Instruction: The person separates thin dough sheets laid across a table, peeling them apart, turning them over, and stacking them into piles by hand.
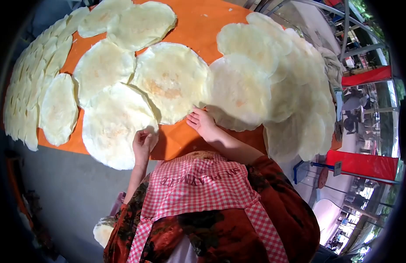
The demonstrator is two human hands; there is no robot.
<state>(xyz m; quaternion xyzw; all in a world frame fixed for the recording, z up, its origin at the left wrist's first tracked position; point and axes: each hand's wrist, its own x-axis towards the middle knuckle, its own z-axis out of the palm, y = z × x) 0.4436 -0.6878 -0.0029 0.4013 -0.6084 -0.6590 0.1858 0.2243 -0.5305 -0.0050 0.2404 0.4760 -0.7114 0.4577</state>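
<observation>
Thin, round, pale sheets lie on an orange tabletop (176,140). My left hand (143,144) is at the right part of the near round sheet (111,127), its fingers pinched together; what they hold, if anything, is too small to tell. That sheet overhangs the table's near edge. My right hand (201,121) is at the lower right edge of the middle sheet (170,83), fingers curled, the thumb and index tip close to the rim. Whether it grips the rim is not clear. Another sheet (240,90) lies just right of this hand.
Overlapping sheets (32,83) line the table's left end, and a wide layered spread (299,96) covers the right end. More sheets (141,26) lie at the far side. A blue stool frame (302,171) and red panels (365,165) stand beyond on the right.
</observation>
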